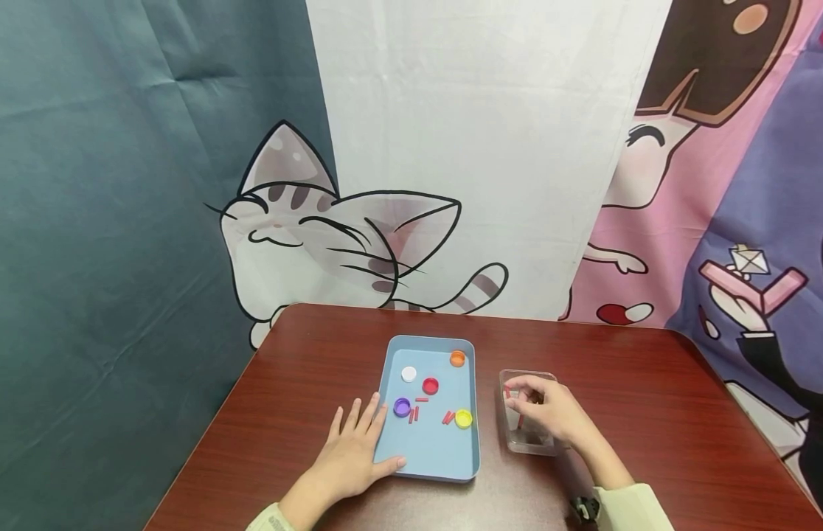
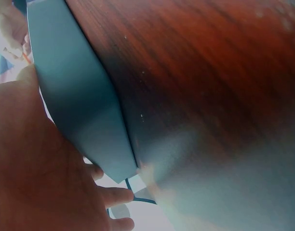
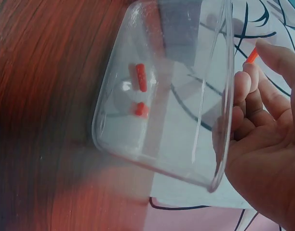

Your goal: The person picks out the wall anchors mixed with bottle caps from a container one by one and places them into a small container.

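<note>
My right hand (image 1: 551,407) is over a clear plastic box (image 1: 532,448), pinching a short red stick (image 3: 252,55) between thumb and finger. Inside the box, the right wrist view shows another red stick (image 3: 141,78) and a second red piece (image 3: 140,110). My left hand (image 1: 348,456) has its fingers spread along the left side of a blue tray (image 1: 428,453), the thumb over its near left corner. Small red sticks (image 1: 416,414) lie in the tray among a purple cap (image 1: 402,407), a red cap (image 1: 430,386) and a yellow cap (image 1: 463,419).
Toward the tray's far end are a white cap (image 1: 408,374) and an orange cap (image 1: 457,358). Tray and box stand side by side on a dark red-brown wooden table (image 1: 252,435). A cartoon-printed curtain (image 1: 491,147) hangs behind the table's far edge.
</note>
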Motion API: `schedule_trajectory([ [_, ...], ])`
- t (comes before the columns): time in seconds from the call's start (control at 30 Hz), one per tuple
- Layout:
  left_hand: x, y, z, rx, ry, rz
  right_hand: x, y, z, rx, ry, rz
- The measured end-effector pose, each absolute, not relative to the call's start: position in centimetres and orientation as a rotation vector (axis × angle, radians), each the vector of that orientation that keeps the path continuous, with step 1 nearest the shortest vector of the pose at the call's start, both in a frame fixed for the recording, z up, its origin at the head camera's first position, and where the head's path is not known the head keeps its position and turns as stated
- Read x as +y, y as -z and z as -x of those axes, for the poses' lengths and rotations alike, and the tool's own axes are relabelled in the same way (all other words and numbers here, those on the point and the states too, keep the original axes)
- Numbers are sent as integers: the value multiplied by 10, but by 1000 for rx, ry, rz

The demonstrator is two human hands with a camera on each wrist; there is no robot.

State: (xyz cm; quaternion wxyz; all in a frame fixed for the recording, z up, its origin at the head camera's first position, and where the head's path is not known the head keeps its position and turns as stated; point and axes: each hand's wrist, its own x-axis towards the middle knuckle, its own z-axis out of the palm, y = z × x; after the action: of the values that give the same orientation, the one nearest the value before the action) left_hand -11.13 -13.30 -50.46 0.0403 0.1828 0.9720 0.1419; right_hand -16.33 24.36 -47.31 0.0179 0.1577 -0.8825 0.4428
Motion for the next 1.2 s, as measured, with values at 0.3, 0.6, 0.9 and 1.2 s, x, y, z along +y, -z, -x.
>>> schedule_trajectory([
  [0.3, -132, 504, 111, 2988, -447, -562, 249, 477, 168, -2790, -1340, -416],
  [0.6, -131, 504, 110, 2985, -466, -570, 252, 475, 169, -2843, -1308, -271],
  [0.9, -132, 503, 112, 2973, -427, -557, 246, 473, 171, -2810, -1356, -305],
  [1.2, -132, 506, 113, 2967, -420, -549, 220, 471, 171, -2778, -1420, -366],
])
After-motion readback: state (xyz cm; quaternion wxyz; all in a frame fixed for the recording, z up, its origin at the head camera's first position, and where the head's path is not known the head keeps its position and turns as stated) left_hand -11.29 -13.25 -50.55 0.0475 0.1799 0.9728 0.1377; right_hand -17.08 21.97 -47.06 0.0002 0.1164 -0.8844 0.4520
